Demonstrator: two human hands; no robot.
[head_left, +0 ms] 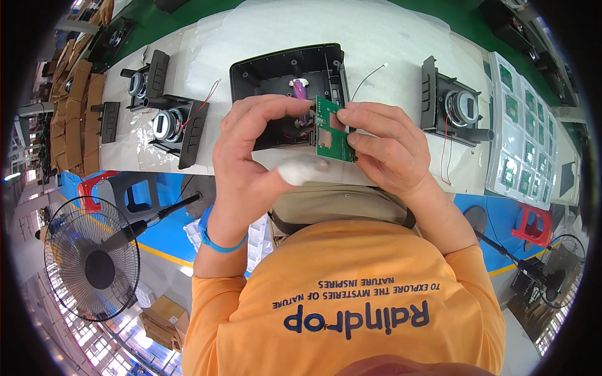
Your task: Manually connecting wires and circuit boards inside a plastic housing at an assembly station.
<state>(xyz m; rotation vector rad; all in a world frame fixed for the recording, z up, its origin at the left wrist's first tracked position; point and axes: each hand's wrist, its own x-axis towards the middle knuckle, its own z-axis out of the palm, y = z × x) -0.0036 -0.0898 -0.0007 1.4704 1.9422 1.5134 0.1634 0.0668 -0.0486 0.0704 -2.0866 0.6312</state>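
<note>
My right hand (392,147) pinches a green circuit board (327,128) by its right side, holding it upright over the near edge of a black plastic speaker housing (254,78). My left hand (248,141) curves around the board's left side, thumb and fingers wide apart. Its fingertips come close to the board's upper left corner; whether they touch it I cannot tell. A white covering wraps the left thumb, which is blurred. Inside the open housing lies a purple cylinder (299,91) with white at its end, partly hidden by the board and my fingers. A thin dark cable (365,81) runs out beyond the board.
Black panels with round speakers stand left (168,125) and right (461,108), trailing thin wires. On the right, a clear tray (495,147) carries several green boards. Brown cardboard dividers (75,119) line the left end. Fans stand at left (100,269) and right (558,282).
</note>
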